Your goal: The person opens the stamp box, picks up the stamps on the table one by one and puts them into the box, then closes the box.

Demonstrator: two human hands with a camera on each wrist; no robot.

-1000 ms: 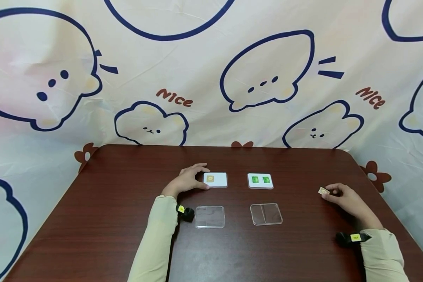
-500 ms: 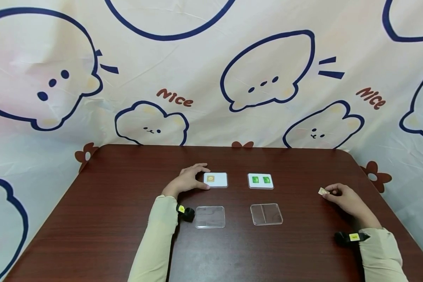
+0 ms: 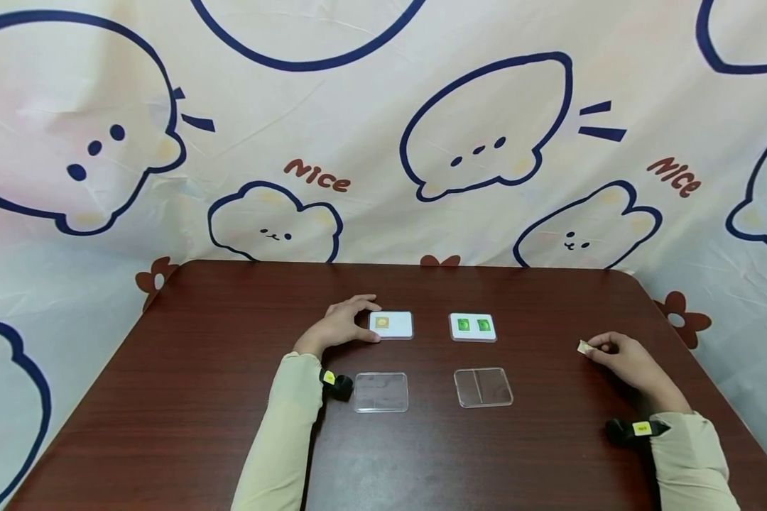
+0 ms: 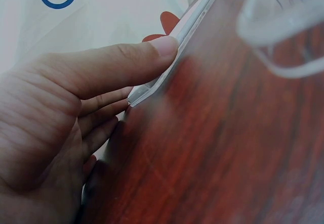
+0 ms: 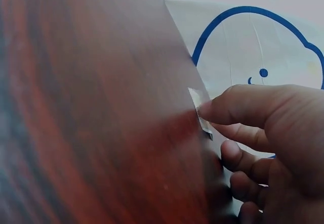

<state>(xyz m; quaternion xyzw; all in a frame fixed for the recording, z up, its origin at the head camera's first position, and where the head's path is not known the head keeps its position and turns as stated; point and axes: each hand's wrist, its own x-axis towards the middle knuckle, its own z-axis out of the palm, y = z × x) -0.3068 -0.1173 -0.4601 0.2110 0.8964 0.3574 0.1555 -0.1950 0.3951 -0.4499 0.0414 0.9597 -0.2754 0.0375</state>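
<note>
At the left end of a flat clear case with a white insert (image 3: pixel 395 325), my left hand (image 3: pixel 335 328) holds its edges between thumb and fingers. A small gold-coloured square (image 3: pixel 381 323) lies on that insert. In the left wrist view the thumb presses the near edge of the case (image 4: pixel 190 24). Over at the right side of the table, my right hand (image 3: pixel 633 365) pinches a small pale square piece (image 3: pixel 584 347) between thumb and index finger. The right wrist view shows this thin piece (image 5: pixel 198 105) close over the table, the thumb covering part of it.
Right of the held case lies a second case with a white insert (image 3: pixel 473 337) bearing two green squares. Two clear plastic lids (image 3: pixel 381 404) (image 3: pixel 483 387) lie nearer on the brown table (image 3: pixel 422 461). A patterned curtain (image 3: pixel 371 128) hangs behind.
The piece in my right hand shows slightly less of its face than before, and the right wrist has shifted a little left. My left hand and the cases stay in place.
</note>
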